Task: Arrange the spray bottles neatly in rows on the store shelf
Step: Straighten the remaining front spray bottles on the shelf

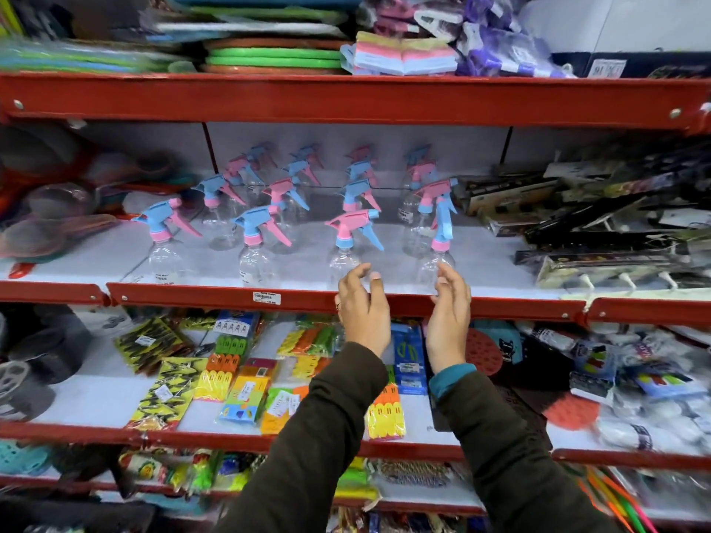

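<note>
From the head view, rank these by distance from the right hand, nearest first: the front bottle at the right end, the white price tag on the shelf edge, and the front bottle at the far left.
1. Front-right bottle: just beyond the right hand fingertips.
2. Price tag: on the red shelf edge, left of both hands.
3. Far-left front bottle: opposite end of the front row.

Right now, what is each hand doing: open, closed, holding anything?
Left hand: open, holding nothing, beside the front pink-trigger spray bottle.
Right hand: open, empty, at the rightmost front spray bottle.
</note>
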Tool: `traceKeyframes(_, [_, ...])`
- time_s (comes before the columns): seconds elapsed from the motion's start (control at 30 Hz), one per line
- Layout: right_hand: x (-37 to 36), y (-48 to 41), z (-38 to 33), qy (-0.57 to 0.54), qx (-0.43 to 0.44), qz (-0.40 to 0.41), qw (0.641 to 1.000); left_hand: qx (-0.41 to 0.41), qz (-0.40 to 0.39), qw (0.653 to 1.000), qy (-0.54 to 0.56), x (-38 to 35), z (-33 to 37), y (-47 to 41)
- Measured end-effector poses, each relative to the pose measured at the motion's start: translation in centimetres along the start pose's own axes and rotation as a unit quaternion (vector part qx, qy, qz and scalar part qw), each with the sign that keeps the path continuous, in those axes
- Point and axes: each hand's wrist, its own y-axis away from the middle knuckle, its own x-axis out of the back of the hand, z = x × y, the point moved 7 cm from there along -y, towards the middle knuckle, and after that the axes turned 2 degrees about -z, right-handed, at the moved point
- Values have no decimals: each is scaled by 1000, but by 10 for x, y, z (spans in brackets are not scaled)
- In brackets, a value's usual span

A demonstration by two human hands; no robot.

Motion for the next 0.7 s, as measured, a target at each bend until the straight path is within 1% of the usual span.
traceKeyframes(0.07, [20,-12,3,16,-4,26,1000,-10,-39,999,6,-25,6,7])
traceKeyframes(0.17, [33,-33,3,52,-19,23,998,-8,-98,995,17,-56,13,7])
traceKeyframes(0.23, [33,-49,2,82,-39,-8,996,3,-122,992,18,-72,17,4])
traceKeyframes(0.3, [28,-63,0,97,-57,-63,992,15,-141,990,13,-86,23,0])
traceKeyframes(0.37, [19,-72,0,110,-84,-126,982,32,-154,987,14,-96,25,-6])
traceKeyframes(0.4, [16,-74,1,111,-102,-141,978,40,-158,986,19,-100,25,-9])
traceKeyframes(0.57, [17,-62,6,92,-114,-151,978,59,-172,983,35,-108,25,-26])
traceKeyframes(0.7, [16,-48,10,54,-122,-147,980,69,-185,980,32,-110,23,-36])
